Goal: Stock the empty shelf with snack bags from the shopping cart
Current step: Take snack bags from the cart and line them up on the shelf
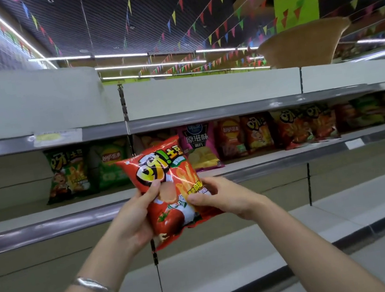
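Observation:
I hold a red snack bag (163, 175) with a tomato picture upright in front of the middle shelf (48, 229). My left hand (134, 215) grips its left side, thumb across the front. My right hand (217, 198) pinches its right edge. Behind it, several snack bags stand in a row on that shelf: a green one (68, 173) at the left, a pink one (200, 146) in the middle, and red and orange ones (294, 127) to the right. The shopping cart is out of sight.
A bare top shelf (231, 110) runs above the row of bags, with a price tag (57, 137) at its left. Lower shelves (348, 212) below hold nothing. A black upright post (123, 103) divides the shelf bays. Coloured bunting hangs from the ceiling.

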`<state>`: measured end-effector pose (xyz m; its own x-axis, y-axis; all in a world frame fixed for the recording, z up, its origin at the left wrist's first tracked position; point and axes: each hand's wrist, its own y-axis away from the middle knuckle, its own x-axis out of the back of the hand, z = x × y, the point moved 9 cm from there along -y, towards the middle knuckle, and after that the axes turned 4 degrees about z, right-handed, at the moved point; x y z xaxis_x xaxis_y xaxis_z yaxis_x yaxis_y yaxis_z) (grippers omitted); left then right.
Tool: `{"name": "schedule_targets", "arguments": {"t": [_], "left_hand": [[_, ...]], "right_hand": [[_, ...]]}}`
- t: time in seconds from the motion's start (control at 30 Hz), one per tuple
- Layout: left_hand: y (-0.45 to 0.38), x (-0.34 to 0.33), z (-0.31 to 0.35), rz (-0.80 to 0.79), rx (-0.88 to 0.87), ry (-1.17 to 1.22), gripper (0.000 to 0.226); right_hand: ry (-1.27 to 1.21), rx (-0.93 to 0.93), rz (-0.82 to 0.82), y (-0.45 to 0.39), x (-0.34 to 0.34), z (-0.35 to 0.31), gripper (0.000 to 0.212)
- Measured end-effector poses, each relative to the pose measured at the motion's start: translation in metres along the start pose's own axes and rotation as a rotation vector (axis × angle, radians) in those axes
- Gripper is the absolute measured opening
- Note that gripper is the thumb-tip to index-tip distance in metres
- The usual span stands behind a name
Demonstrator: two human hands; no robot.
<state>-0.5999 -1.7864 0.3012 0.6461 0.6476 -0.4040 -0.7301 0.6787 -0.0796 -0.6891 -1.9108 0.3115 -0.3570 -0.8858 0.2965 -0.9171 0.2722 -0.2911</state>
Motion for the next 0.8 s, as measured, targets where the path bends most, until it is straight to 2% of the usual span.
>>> {"name": "schedule_targets", "arguments": {"t": [0.13, 0.4, 0.57, 0.67, 0.7, 0.8], "left_hand": [[0.011, -0.029, -0.011, -0.035, 0.033, -0.020, 0.045], [0.013, -0.079, -0.017, 0.005, 0.055, -0.056, 0.042], [0.003, -0.111, -0.025, 0.018, 0.036, -0.089, 0.039], [-0.010, -0.134, -0.033, 0.038, 0.018, -0.074, 0.040], [-0.014, -0.143, -0.038, 0.042, 0.020, -0.070, 0.041], [-0.026, -0.177, -0.055, 0.041, 0.021, -0.052, 0.043]], "right_hand": [[-0.005, -0.007, 0.049, 0.027, 0.019, 0.001, 0.050], [0.004, 0.005, 0.116, 0.053, 0.067, -0.003, 0.044], [0.013, -0.025, 0.125, 0.052, 0.105, 0.007, 0.068], [0.048, -0.023, 0.114, 0.055, 0.133, 0.008, 0.057], [0.067, -0.028, 0.117, 0.056, 0.144, 0.009, 0.059], [0.110, -0.037, 0.122, 0.060, 0.181, 0.019, 0.084]]}}
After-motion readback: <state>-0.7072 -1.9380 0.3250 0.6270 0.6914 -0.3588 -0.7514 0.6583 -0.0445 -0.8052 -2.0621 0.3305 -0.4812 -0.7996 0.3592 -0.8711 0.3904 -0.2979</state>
